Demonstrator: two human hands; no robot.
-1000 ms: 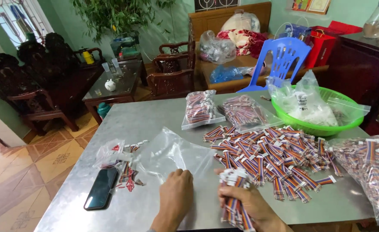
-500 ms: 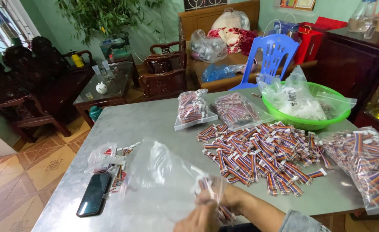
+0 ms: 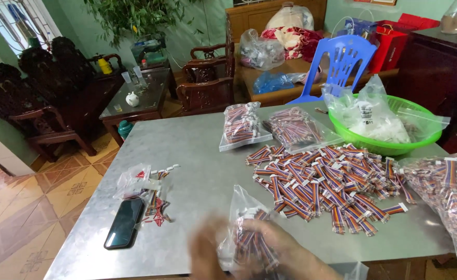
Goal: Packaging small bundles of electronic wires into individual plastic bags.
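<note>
Clear bag (image 3: 249, 228) of striped cable bundles upright between both hands, touching each. Left hand (image 3: 208, 254), right hand (image 3: 285, 254) blurred; grip cannot be told. Loose bundle pile (image 3: 327, 186) lies right-forward on counter (image 3: 197, 150), nearer right hand.

Black phone (image 3: 125, 229) near table's left edge — green basin (image 3: 389, 145) w/ plastic bags, blue chair (image 3: 342, 62) behind.
</note>
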